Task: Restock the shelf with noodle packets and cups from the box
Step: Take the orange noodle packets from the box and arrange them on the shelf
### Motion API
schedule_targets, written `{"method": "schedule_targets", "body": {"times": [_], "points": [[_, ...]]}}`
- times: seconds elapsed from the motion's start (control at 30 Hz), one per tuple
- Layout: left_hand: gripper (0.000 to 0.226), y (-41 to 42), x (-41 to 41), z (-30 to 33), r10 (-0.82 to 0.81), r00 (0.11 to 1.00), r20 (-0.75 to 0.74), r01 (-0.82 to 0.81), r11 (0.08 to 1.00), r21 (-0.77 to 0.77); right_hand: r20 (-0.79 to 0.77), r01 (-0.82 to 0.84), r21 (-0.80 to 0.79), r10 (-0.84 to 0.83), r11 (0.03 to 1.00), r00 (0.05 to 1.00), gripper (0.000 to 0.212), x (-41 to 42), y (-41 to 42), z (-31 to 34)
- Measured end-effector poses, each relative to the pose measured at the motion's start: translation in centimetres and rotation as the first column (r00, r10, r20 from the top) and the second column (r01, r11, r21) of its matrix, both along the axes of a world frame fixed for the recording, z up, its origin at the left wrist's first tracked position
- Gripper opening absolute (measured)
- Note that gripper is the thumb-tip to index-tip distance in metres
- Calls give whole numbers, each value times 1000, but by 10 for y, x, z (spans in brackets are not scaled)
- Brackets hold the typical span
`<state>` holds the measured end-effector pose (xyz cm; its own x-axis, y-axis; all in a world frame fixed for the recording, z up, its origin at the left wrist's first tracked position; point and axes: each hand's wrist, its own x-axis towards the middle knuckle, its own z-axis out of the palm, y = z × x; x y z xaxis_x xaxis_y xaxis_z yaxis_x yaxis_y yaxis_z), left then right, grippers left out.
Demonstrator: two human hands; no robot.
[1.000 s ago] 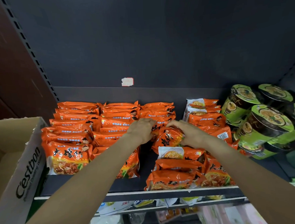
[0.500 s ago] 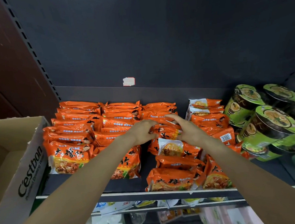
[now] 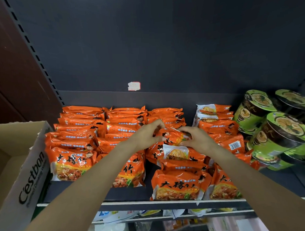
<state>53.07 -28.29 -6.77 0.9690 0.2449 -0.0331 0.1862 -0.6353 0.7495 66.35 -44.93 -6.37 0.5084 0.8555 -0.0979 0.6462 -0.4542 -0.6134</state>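
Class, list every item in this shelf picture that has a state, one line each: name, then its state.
left hand: fingers curled on the orange packet
right hand: fingers curled on the same packet
orange packet: held between both hands above the third row
packet rows: packed in rows, front packets facing out
green noodle cups: tipped, stacked at the shelf's right
cardboard box: open at the top, left of the shelf
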Motion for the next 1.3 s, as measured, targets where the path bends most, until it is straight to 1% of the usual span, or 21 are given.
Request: {"method": "schedule_targets", "body": {"times": [0.07,0.13,0.2,0.27,0.33,0.43,0.5,0.57,0.6,0.67,0.73,0.77,0.83,0.9,0.97,1.03,1.1,1.17,1.23,1.27,1.3], "points": [[27,-4,3,1,11,1000,3,-11,999,46,-19,-1,17,2,1000,1000,45,0,0,0],[24,-9,7,0,64,997,33,-67,994,81,-21,9,-16,-9,1000,1000,54,2,1,2],[22,-11,8,-2,124,991,47,-127,989,76,31,39,-123,-35,992,999,64,7,-2,4],[22,-11,9,-3,166,984,68,-171,983,67,89,67,-241,-46,968,995,67,13,-8,4],[22,-10,10,-2,175,982,69,-180,980,83,93,83,-284,-58,955,994,68,16,-13,5],[23,-13,13,1,149,988,33,-152,975,164,118,106,-242,-79,965,990,67,14,-15,6],[24,-17,16,6,117,993,16,-118,966,230,191,123,-172,-90,977,978,66,12,-14,6],[24,-21,22,9,90,996,10,-89,958,273,274,134,-155,-88,979,958,64,10,-13,8],[25,-24,24,10,81,997,8,-80,958,277,300,139,-167,-84,976,950,65,10,-12,9],[31,-25,28,10,67,998,-2,-65,972,224,329,144,-210,-69,967,942,66,10,-10,11],[45,-21,27,7,49,998,-27,-45,988,147,342,130,-256,-37,958,939,62,9,-8,12],[54,-17,26,5,46,997,-58,-38,990,137,341,120,-271,-22,955,940,58,9,-6,13],[66,-11,24,-1,57,990,-131,-34,984,174,326,111,-270,-18,956,945,49,7,-4,15],[59,-10,24,-4,74,988,-132,-43,974,223,314,112,-245,-30,963,949,38,7,-2,18],[45,-14,24,0,79,995,-60,-64,973,221,294,118,-240,-44,964,955,30,10,-4,20],[42,-16,26,5,74,997,14,-75,977,201,216,121,-249,-67,961,974,28,13,-8,16],[44,-17,30,9,23,999,27,-29,970,241,123,111,-290,-78,951,989,35,14,-10,7],[45,-19,33,10,-38,999,-9,39,945,324,106,110,-305,-81,946,991,46,11,-9,4],[46,-21,35,11,-82,996,-28,87,928,363,155,132,-216,-99,968,983,64,9,-6,10],[48,-22,34,11,-100,995,-29,104,931,351,183,122,-159,-92,980,979,72,8,-5,14],[50,-22,32,12,-113,993,-31,117,938,325,199,93,-121,-68,988,978,75,8,-5,18]]}}
